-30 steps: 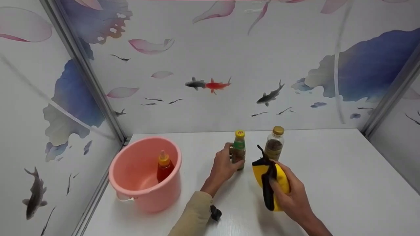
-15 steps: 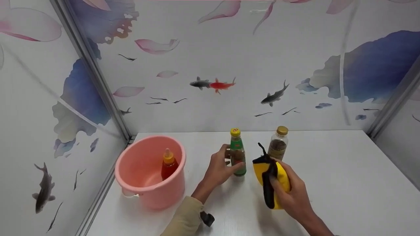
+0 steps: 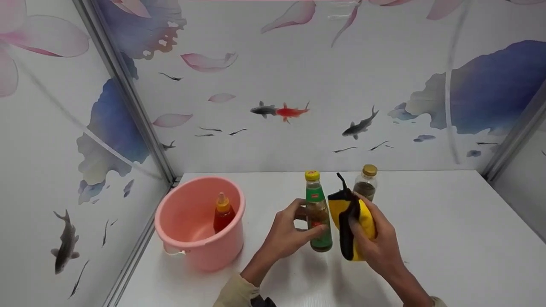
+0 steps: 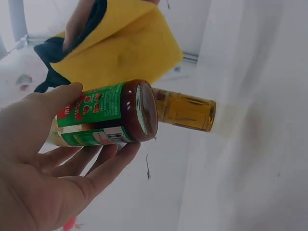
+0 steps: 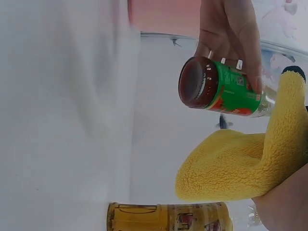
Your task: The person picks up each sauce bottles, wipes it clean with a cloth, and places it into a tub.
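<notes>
My left hand [image 3: 290, 234] grips a green-labelled sauce bottle [image 3: 318, 213] with a yellow cap, lifted off the white table [image 3: 448, 238]; the wrist views show its dark base [image 4: 144, 110] [image 5: 195, 84] raised in the air. My right hand [image 3: 377, 241] holds a folded yellow cloth [image 3: 352, 221] with black trim right beside that bottle [image 4: 115, 53] [image 5: 240, 166]. Behind the cloth stands a clear bottle [image 3: 367, 183] with a gold cap and dark contents, also seen in the wrist views [image 4: 185, 109] [image 5: 168, 216].
A pink bucket [image 3: 204, 251] sits at the left on the table and holds a red sauce bottle [image 3: 222, 213] with an orange nozzle. Patterned walls with fish close the table at the back and both sides.
My left hand has lifted the green-labelled bottle off the table and drawn it nearer, to the right. My right hand with the cloth has come up against it.
</notes>
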The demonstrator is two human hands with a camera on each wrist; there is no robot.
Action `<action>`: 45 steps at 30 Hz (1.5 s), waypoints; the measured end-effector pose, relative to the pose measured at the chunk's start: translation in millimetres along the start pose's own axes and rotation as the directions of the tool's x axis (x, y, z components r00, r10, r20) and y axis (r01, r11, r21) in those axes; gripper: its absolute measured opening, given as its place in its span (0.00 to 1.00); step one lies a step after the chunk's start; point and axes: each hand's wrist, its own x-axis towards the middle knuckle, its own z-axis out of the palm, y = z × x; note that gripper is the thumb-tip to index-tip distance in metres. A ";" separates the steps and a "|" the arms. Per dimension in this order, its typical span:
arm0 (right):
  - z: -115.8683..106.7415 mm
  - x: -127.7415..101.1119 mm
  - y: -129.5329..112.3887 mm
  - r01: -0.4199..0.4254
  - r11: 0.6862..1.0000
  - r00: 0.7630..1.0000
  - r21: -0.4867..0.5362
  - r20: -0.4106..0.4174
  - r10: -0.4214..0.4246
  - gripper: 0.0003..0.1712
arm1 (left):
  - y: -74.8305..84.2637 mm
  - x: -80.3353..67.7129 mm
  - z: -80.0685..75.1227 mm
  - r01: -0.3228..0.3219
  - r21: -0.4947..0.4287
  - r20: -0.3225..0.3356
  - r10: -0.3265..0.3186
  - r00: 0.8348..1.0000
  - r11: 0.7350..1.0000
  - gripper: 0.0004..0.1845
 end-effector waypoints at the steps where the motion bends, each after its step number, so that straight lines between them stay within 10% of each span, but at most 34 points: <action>1: 0.4 1.4 -1.2 0.009 1.000 1.000 0.005 -0.004 -0.009 0.35 | 3.0 -1.7 0.8 0.010 -0.013 0.011 -0.010 1.000 1.000 0.32; 17: 1.3 8.5 -17.2 0.110 0.973 0.994 0.204 -0.020 -0.108 0.37 | 21.0 -20.6 15.3 -0.036 -0.133 0.137 0.055 0.989 0.990 0.31; 29: -0.2 7.4 -17.5 0.129 0.978 0.991 0.165 -0.058 -0.121 0.35 | 27.4 -24.7 17.1 -0.069 -0.176 0.207 0.105 0.973 0.982 0.39; 45: 18.8 -5.9 -17.5 0.112 0.984 0.993 0.136 0.026 -0.117 0.35 | 31.4 -20.1 -0.7 -0.096 -0.288 0.016 0.105 0.994 0.953 0.39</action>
